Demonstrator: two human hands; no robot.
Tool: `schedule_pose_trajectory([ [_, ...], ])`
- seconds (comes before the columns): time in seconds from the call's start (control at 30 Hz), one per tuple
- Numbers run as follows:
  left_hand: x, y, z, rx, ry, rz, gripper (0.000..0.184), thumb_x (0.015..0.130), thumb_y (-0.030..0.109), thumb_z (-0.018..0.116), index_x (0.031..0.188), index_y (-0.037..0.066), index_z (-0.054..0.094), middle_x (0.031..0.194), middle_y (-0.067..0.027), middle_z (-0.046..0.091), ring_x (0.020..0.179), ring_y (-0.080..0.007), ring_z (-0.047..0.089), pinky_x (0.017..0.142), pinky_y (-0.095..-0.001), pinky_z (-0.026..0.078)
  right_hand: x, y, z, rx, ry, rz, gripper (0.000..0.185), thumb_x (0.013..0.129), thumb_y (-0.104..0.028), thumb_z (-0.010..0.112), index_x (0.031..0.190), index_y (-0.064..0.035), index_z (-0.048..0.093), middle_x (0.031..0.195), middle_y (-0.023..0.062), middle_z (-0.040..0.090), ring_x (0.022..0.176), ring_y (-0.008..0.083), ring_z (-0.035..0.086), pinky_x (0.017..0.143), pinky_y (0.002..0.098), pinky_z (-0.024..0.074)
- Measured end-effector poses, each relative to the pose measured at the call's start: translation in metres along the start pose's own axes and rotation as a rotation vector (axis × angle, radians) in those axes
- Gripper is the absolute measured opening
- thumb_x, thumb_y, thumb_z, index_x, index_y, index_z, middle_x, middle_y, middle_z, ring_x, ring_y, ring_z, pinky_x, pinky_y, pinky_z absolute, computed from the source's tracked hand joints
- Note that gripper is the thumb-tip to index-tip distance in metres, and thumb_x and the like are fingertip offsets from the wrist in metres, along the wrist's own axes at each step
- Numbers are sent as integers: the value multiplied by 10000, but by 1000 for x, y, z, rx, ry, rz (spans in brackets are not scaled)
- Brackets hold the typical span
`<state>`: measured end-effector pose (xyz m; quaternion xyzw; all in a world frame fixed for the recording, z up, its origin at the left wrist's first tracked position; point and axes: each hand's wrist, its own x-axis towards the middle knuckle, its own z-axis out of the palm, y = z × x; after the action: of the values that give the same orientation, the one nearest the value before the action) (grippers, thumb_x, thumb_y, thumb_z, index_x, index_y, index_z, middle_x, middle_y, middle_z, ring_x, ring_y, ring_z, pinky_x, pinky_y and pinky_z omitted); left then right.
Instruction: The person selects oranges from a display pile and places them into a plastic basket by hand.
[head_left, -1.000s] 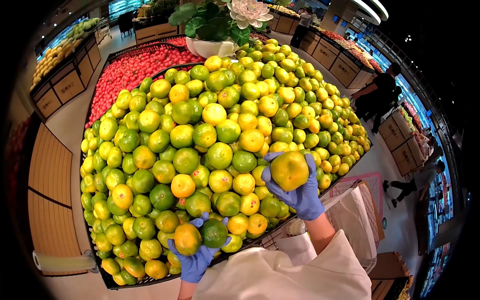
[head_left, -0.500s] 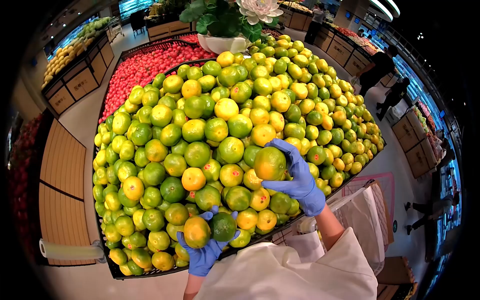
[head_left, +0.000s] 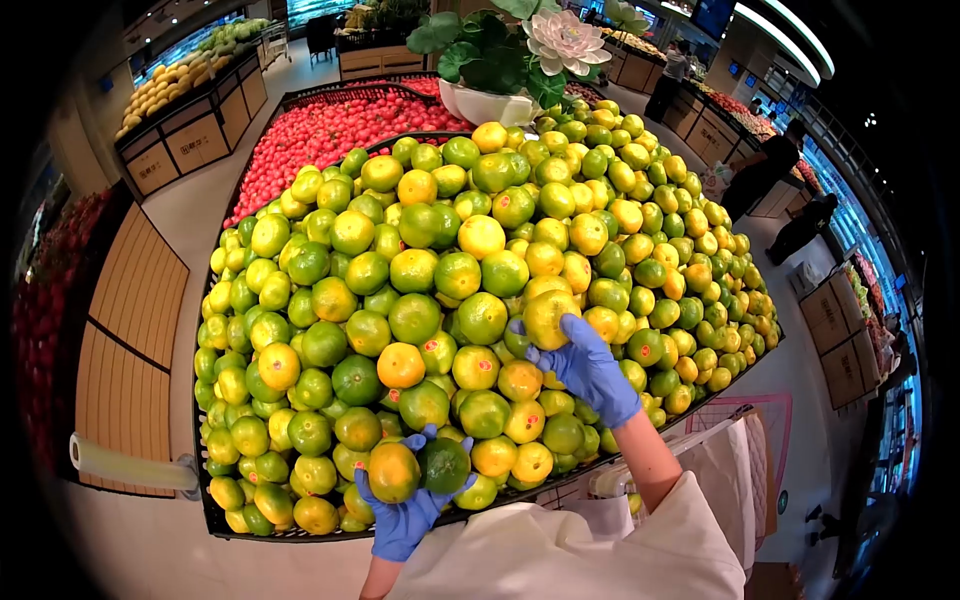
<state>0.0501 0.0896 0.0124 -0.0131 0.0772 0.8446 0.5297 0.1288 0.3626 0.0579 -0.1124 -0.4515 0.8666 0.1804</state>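
My left hand (head_left: 405, 520), in a blue glove, is cupped palm up at the near edge of the pile. Two mandarins rest in it side by side: an orange-green mandarin (head_left: 393, 471) and a dark green mandarin (head_left: 443, 465). Also gloved in blue, my right hand (head_left: 588, 373) has its fingers closed around a yellow-green mandarin (head_left: 550, 318) above the middle of the heap. The heap of green and yellow mandarins (head_left: 415, 318) surrounds both hands; some fruits carry small red stickers.
Behind the mandarins lie small red fruits (head_left: 330, 135) and a white flower pot (head_left: 487, 103) with a pink flower. A plastic bag roll (head_left: 125, 462) stands at the left. A pink-framed cart (head_left: 775, 430) is at the lower right. People (head_left: 765, 175) stand farther off.
The view has shifted, so the display sits slightly farther right. My right hand's mandarin now shows a yellower face; I cannot tell whether it is the same fruit. My left hand keeps its two.
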Motion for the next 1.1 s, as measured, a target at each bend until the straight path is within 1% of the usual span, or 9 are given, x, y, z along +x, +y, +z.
schedule_pose_trajectory([
  [0.03,1,0,0,-2,-2,9,757,728,650,575,1186,52,495,1385,-44,371,1341,-416,212,1036,-635,250,6,-6,0,37,30,-20,447,876,-246,589,1235,-49,410,1110,187,575,775,202,624,652,249,543],
  [0.2,2,-2,-1,-48,-5,17,763,740,663,553,1186,46,498,1386,-52,369,1340,-419,213,1039,-639,240,57,-54,-17,-476,76,-130,496,839,-232,639,1241,-33,427,1084,84,560,824,152,608,600,215,485],
  [0.33,1,-5,4,6,29,38,776,738,675,547,1188,46,500,1390,-53,367,1337,-423,215,1043,-636,239,107,-80,-6,-996,264,-251,682,820,-366,657,1315,22,393,1137,103,551,1086,179,506,937,291,398],
  [0.4,0,-5,6,36,40,49,780,738,677,547,1195,46,500,1396,-54,360,1332,-431,220,1037,-634,255,123,-94,-8,-1162,57,-66,568,800,-373,676,1125,62,509,1119,114,558,951,180,551,850,295,449],
  [0.73,-5,1,4,21,2,116,715,769,611,552,1210,51,489,1385,-57,366,1326,-426,243,1025,-629,287,141,-68,-41,-1232,158,-317,359,864,-212,631,1136,8,544,1021,85,598,912,146,548,833,283,456],
  [0.83,-4,1,7,15,-7,113,732,763,614,561,1228,57,472,1391,-61,355,1327,-423,243,1029,-629,282,111,-69,-17,-1246,303,-710,303,826,-198,662,1049,-8,586,969,115,630,858,206,607,767,303,483],
  [0.93,-1,1,9,-4,-45,73,759,751,623,574,1248,61,455,1404,-62,339,1326,-413,250,1036,-626,274,39,-43,50,-1341,-216,-561,364,808,-158,674,1128,-25,565,1015,99,618,936,201,589,830,307,470],
  [1.03,6,0,11,38,-34,40,859,711,659,594,1314,83,389,1448,-85,271,1336,-357,255,1067,-601,236,-7,3,76,-1542,-779,-376,709,753,-363,713,1325,-85,398,1188,155,512,1037,330,531,897,396,434],
  [1.1,7,-1,11,46,-19,20,898,700,661,605,1345,93,345,1453,-91,261,1338,-340,258,1075,-578,241,-25,33,81,-1526,-737,-368,732,756,-367,708,1343,-86,375,1207,165,494,1048,339,521,904,398,428],
])
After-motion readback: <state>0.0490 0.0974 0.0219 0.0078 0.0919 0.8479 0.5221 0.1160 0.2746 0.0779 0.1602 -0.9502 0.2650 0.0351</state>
